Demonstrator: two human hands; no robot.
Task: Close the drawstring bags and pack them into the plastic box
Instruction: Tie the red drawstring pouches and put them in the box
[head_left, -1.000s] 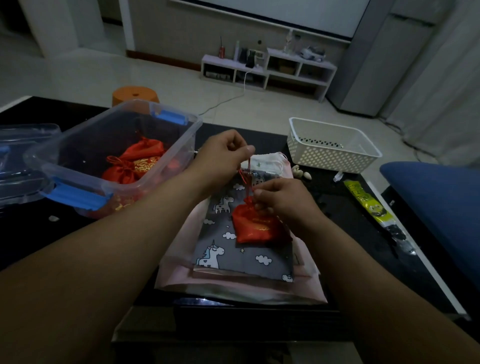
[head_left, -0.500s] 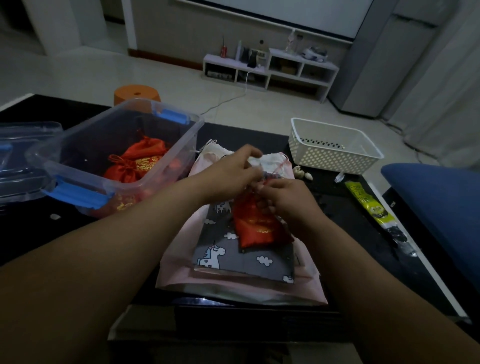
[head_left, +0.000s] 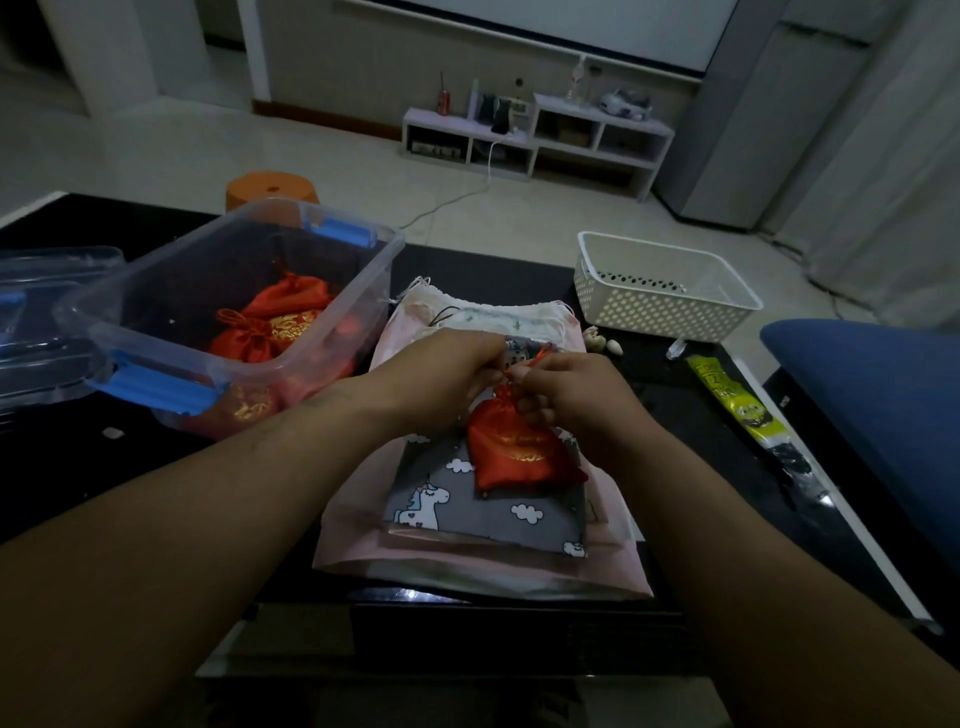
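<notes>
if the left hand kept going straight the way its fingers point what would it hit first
The right hand: the left hand points rightward over the red bag's neck, and the two nearly meet at the cord. Depth is unclear.

The small bag (head_left: 519, 452) lies on a stack of flat bags (head_left: 467, 566) on the counter (head_left: 701, 415); left of it the plastic box (head_left: 343, 301), tied bags (head_left: 280, 322) inside; lid (head_left: 47, 322) farther left; basket (head_left: 649, 312) behind, to the right.
</notes>
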